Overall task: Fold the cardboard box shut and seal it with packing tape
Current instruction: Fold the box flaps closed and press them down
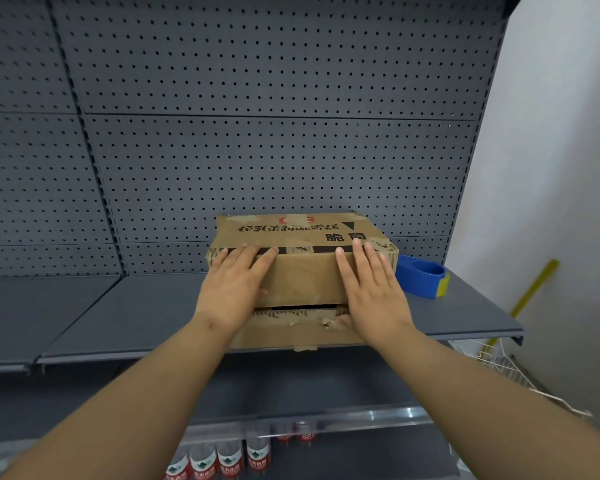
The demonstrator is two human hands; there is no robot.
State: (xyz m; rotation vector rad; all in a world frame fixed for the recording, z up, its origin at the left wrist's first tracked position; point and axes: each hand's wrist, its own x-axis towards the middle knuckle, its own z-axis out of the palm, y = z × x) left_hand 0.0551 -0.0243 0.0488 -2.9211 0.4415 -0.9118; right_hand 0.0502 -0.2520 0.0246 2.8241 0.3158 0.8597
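Cardboard box (305,278) sits on grey shelf (146,306), left hand (234,282) and right hand (371,285) flat, fingers straight, pressing its near flap down; tape dispenser (421,277) just right.

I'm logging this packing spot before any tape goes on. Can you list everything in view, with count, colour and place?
cardboard box: one, brown with black print, on the shelf, flaps folded down, a dark gap at the near seam
tape dispenser: one, blue, on the shelf just right of the box
shelf: one, grey, under the box
pegboard: dark grey, behind the shelf
bottles: several, clear with red labels, on the lower shelf
wire basket: one, white, lower right
stick: one, yellow, slanting before the white wall at right
left hand: flat on the box's left part, fingers straight
right hand: flat on the box's right part, fingers straight
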